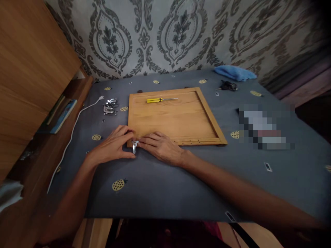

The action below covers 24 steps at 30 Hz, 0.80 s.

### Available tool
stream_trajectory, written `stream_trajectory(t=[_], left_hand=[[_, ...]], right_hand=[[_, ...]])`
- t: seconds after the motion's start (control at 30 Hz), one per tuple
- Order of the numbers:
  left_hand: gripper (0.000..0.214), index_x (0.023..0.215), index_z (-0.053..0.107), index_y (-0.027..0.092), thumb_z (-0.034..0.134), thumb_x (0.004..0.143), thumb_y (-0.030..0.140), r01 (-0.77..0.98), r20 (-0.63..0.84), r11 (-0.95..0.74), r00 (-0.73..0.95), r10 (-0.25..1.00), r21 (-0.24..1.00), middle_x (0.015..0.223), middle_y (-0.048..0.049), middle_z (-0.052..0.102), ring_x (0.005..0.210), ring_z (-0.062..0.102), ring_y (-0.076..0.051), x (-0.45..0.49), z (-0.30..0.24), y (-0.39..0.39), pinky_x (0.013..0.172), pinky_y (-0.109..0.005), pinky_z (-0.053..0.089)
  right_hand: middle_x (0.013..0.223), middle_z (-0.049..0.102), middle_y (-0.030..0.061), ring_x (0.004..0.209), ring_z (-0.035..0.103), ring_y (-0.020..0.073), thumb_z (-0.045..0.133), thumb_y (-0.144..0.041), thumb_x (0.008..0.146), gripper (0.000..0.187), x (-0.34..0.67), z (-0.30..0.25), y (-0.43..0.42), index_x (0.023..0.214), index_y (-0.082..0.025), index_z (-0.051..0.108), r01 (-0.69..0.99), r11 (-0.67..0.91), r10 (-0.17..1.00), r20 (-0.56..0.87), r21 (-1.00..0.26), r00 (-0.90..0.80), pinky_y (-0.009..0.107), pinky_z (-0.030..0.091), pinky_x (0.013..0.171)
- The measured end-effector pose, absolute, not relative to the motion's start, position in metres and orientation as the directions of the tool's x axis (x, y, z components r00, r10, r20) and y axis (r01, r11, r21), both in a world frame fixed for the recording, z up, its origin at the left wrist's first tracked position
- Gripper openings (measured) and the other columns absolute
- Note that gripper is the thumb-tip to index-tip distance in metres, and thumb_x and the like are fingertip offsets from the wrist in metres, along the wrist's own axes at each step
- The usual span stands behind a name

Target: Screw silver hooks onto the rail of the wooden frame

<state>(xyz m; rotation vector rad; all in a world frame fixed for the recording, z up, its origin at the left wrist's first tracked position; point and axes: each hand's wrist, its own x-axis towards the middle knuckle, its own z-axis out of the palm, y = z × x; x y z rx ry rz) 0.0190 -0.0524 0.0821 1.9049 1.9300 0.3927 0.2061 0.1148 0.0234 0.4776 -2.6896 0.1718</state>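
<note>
While a patterned wall (pixel 144 38) closes the far side, a table (pixel 165 189) under a grey-blue cover printed with pineapples spreads before it, with a wooden cabinet (pixel 31 69) along the left. A framed wooden board (pixel 176 119) lies flat near the table's middle. At its near left corner is the person's left hand (pixel 112 148), thumb and fingers spread apart; the right hand (pixel 164 148) rests over the near edge, fingers side by side, pointing left. A white cable (pixel 74 128) runs down the left side, and a blue cloth (pixel 234 72) lies far right, dark keys (pixel 227 85) just nearer. A yellow-handled screwdriver (pixel 155 100) rests on the board's far part. Several hinges (pixel 110 110) sit together left of the board. One metal hinge (pixel 134 148) is at the near left corner, between left thumb and fingers; whether the right fingertips grip it, I cannot tell.
</note>
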Motion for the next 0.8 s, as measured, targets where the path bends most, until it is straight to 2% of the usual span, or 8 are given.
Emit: stream_trajectory(t=[0.13,0.33,0.53,0.67,0.8], left_hand=[[0.047,0.118,0.059,0.025,0.079,0.081,0.046,0.888,-0.080,0.023,0.016,0.997,0.460,0.134,-0.0070,0.051,0.129,0.044,-0.030,0.019,0.082,-0.052,0.109,-0.046,0.042],[0.042,0.113,0.061,0.026,0.078,0.081,0.048,0.879,-0.093,0.036,0.010,0.996,0.475,0.136,-0.0067,0.051,0.131,0.043,-0.031,0.019,0.084,-0.052,0.111,-0.048,0.041],[0.040,0.106,0.061,0.025,0.078,0.080,0.050,0.860,-0.108,0.063,-0.009,0.994,0.506,0.137,-0.0057,0.053,0.132,0.044,-0.031,0.019,0.087,-0.052,0.111,-0.049,0.041],[0.036,0.108,0.061,0.026,0.078,0.081,0.044,0.849,-0.081,0.058,-0.019,0.997,0.526,0.137,-0.0063,0.055,0.132,0.044,-0.031,0.019,0.083,-0.054,0.110,-0.049,0.043],[0.048,0.118,0.060,0.031,0.083,0.077,0.035,0.837,-0.050,0.060,-0.039,0.998,0.544,0.142,-0.0065,0.052,0.134,0.045,-0.031,0.018,0.073,-0.058,0.107,-0.050,0.047]], right_hand=[[0.131,0.068,0.0108,0.116,0.058,0.0241,0.047,-0.016,0.102,0.035,0.206,0.025,0.114,0.136,-0.012,0.057,-0.354,0.934,-0.306,0.397,-0.050,-0.865,0.040,0.045,0.094],[0.133,0.067,0.0075,0.121,0.056,0.0230,0.047,-0.018,0.103,0.035,0.204,0.029,0.113,0.137,-0.018,0.057,-0.339,0.936,-0.293,0.329,-0.090,-0.898,0.040,0.043,0.096],[0.127,0.070,0.0081,0.117,0.058,0.0241,0.051,-0.019,0.102,0.032,0.203,0.029,0.115,0.132,-0.016,0.060,-0.358,0.926,-0.292,0.371,-0.122,-0.882,0.040,0.043,0.093],[0.125,0.071,0.0085,0.113,0.059,0.0244,0.052,-0.017,0.100,0.034,0.206,0.032,0.110,0.134,-0.015,0.059,-0.365,0.917,-0.279,0.391,-0.164,-0.877,0.041,0.043,0.093],[0.121,0.072,0.0035,0.109,0.061,0.0196,0.053,-0.017,0.099,0.029,0.207,0.038,0.119,0.127,-0.021,0.063,-0.348,0.909,-0.236,0.406,-0.230,-0.883,0.035,0.046,0.092]])
